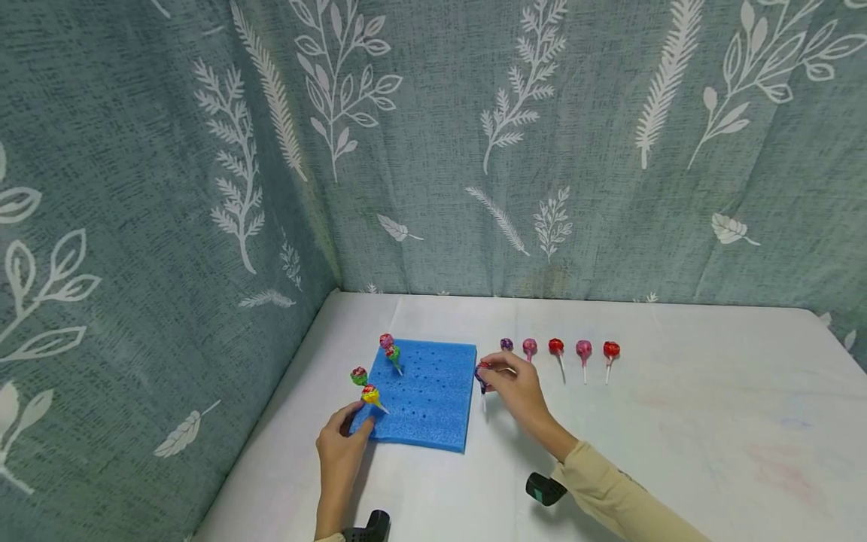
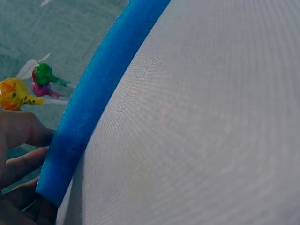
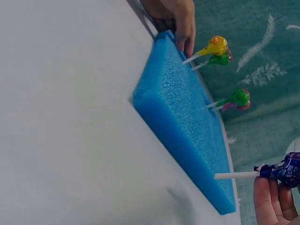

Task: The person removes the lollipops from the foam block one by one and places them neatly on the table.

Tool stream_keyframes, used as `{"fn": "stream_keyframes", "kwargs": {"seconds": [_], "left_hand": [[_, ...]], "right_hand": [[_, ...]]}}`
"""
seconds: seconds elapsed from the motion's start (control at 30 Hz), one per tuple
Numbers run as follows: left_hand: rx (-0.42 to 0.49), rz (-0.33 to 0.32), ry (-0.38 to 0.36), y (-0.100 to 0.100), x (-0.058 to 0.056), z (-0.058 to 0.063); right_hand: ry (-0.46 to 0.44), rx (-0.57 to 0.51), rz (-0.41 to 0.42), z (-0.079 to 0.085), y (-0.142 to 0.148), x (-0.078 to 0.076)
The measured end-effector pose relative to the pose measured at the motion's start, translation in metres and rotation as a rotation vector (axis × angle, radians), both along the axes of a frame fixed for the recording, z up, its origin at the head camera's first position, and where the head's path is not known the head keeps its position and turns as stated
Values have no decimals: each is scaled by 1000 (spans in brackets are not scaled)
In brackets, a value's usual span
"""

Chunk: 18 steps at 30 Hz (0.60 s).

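Observation:
A blue foam board [image 1: 433, 399] with rows of small holes lies on the table. Four-finger detail is partly hidden, but my left hand [image 1: 341, 452] grips the board's near left corner, thumb and fingers on different sides. Along the board's left side stand a yellow lollipop [image 1: 370, 395], two green ones and a pink lollipop [image 1: 386, 341], sticks in the foam. My right hand [image 1: 518, 391] pinches a dark purple lollipop [image 3: 285, 171] by its wrapped head. Its white stick points down beside the board's right edge in the head view, apart from the table.
To the right of the board lies a row of several lollipops, from a purple lollipop [image 1: 506, 344] to a red lollipop [image 1: 612, 350]. White cloth covers the table [image 1: 677, 421]. A leaf-patterned green curtain [image 1: 433, 150] hangs behind and at the left.

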<state>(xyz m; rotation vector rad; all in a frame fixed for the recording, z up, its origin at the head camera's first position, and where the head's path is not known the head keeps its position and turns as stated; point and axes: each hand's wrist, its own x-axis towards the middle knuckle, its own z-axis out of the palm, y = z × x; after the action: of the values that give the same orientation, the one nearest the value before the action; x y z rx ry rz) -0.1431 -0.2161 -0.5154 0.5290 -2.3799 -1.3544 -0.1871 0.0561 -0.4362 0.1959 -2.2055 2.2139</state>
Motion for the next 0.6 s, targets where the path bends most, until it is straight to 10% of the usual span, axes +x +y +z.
{"fn": "stream_keyframes", "kwargs": {"seconds": [0.6], "left_hand": [[-5, -9, 14, -1, 1, -2]], "right_hand": [[-94, -18, -20, -28, 7, -4]]}}
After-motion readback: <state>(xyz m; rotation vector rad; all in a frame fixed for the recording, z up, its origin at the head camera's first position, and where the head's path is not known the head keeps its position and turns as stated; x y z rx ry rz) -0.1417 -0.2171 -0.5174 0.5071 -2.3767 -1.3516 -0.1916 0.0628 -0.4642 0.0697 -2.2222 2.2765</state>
